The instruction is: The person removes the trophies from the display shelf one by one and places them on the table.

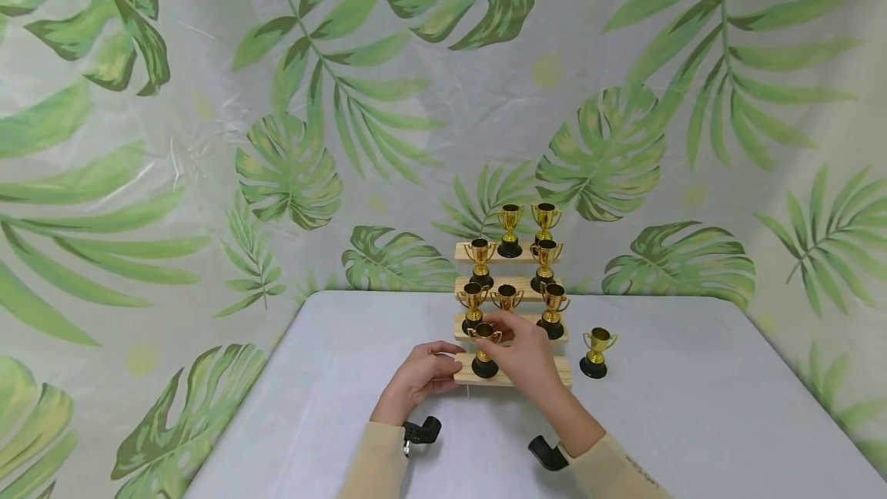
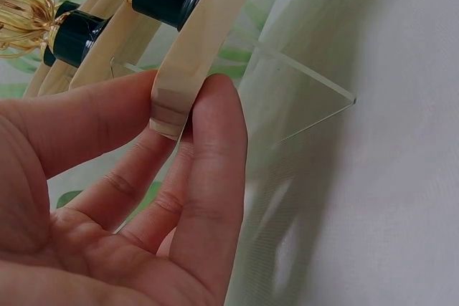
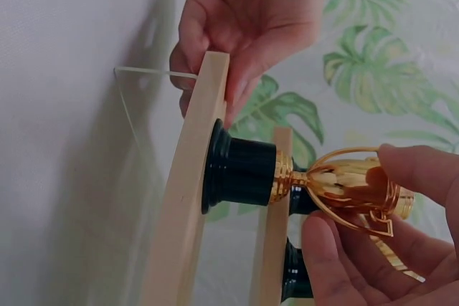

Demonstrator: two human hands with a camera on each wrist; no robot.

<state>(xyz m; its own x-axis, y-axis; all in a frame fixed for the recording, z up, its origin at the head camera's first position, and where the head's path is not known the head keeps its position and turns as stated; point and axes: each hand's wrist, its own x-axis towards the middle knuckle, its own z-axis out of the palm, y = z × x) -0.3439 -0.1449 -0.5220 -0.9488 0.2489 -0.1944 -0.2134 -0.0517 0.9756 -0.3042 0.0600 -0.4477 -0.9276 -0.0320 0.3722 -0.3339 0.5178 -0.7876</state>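
Note:
A small gold trophy (image 1: pixel 485 366) with a black base stands upright on the lowest wooden step (image 1: pixel 504 377) of a tiered display stand. My right hand (image 1: pixel 530 356) holds the trophy by its cup, thumb and fingers around the rim and handles in the right wrist view. At the step's left end, my left hand (image 1: pixel 424 374) pinches the board between thumb and fingers, plainly seen in the left wrist view. Part of the clear support (image 2: pixel 308 69) shows under the board. The right hand partly hides the trophies behind it.
Several more trophies stand on the upper steps, among them a top-row trophy (image 1: pixel 510 231) and a third-row trophy (image 1: pixel 553 313). One loose trophy (image 1: pixel 594 354) is upright on the white table (image 1: pixel 693 406), right of the stand. A leaf-patterned curtain (image 1: pixel 443 137) hangs behind.

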